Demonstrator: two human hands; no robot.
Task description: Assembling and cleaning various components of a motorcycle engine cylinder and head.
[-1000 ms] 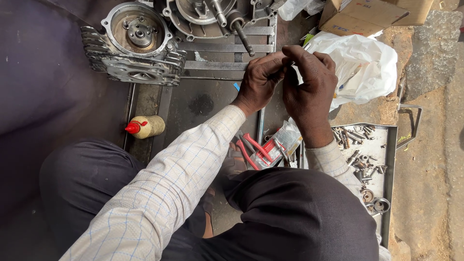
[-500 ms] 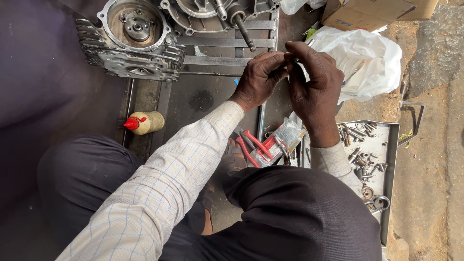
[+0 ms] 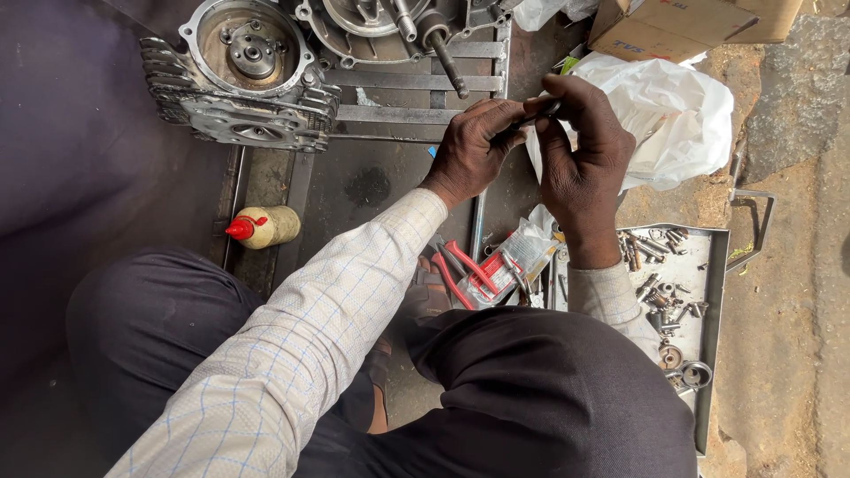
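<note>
Left hand (image 3: 474,150) and right hand (image 3: 580,164): raised together above the metal frame (image 3: 398,84), fingertips of both pinching one small dark part (image 3: 536,115), too small to identify. Nearby: engine casing (image 3: 243,75), white plastic bag (image 3: 677,115), red-handled pliers (image 3: 465,270), tray of bolts (image 3: 708,265), red-capped bottle (image 3: 264,227).

daylight – bright right, dim left | soft shadows | sharp focus – no glare
</note>
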